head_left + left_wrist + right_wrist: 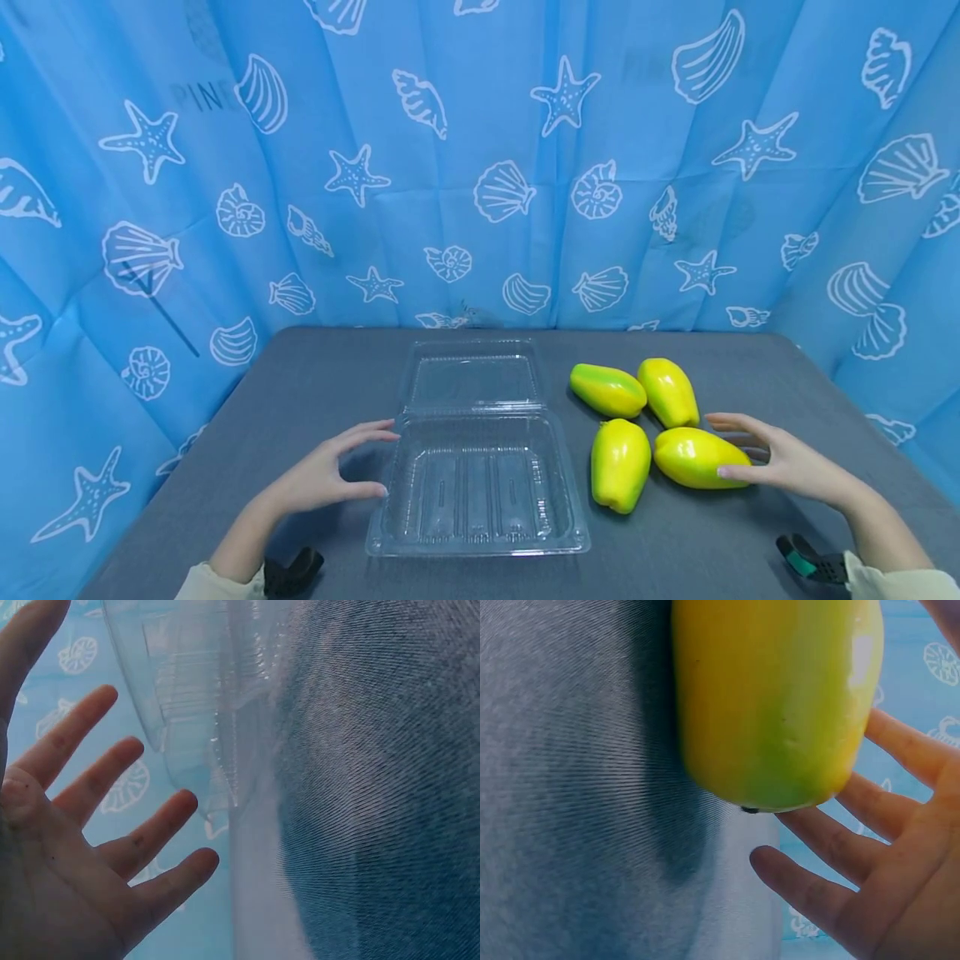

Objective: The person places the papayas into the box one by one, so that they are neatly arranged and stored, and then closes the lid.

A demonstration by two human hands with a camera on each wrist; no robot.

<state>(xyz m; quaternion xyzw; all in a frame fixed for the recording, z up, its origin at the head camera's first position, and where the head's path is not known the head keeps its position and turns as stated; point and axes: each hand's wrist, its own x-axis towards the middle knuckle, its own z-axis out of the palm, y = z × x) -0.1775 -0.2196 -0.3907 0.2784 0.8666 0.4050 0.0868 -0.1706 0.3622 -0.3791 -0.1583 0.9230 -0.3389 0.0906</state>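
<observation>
Several yellow-green papayas lie on the grey table, right of a clear plastic clamshell box (pixel 480 492) whose lid (pixel 474 379) is folded back. My right hand (pixel 783 458) is at the right end of the nearest-right papaya (pixel 697 458), its thumb in front and its fingers spread behind. In the right wrist view, the fingers stand straight and apart behind that papaya (pixel 772 705). My left hand (pixel 322 475) is beside the box's left rim, fingers and thumb parted with nothing between them. The left wrist view shows the spread palm and fingers close to the clear plastic (pixel 195 712).
Three other papayas are close by: one at the front (pixel 621 467), one at the back left (pixel 607 390) and one at the back right (pixel 667 392). A blue curtain (pixel 465 208) with shell prints hangs behind and beside the table (pixel 300 383).
</observation>
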